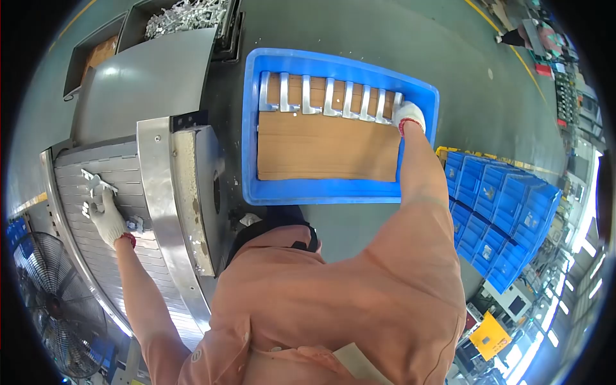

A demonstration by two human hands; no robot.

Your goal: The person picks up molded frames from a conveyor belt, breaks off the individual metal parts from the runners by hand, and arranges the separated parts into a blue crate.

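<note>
My left hand (pixel 109 221), in a white glove with a red cuff, is over the slatted conveyor (pixel 77 256), its fingers closed on a branched silver metal part (pixel 96 183). Another small metal part (pixel 135 224) lies beside that hand. On the right, my gloved right hand (pixel 409 115) is at the far right corner inside a blue plastic bin (pixel 321 192). Its fingers close round the last L-shaped metal part (pixel 398 99) of a row; the glove hides its lower end. Several similar metal parts (pixel 329 96) lie side by side on brown cardboard (pixel 327 147).
A metal guard rail (pixel 157 173) and a sheet-metal cover (pixel 147 80) stand between conveyor and bin. Top left, a dark container (pixel 138 29) holds a heap of metal parts. Stacked blue crates (pixel 500 205) are at right, a fan (pixel 54 308) at lower left. Another person (pixel 529 38) is far off.
</note>
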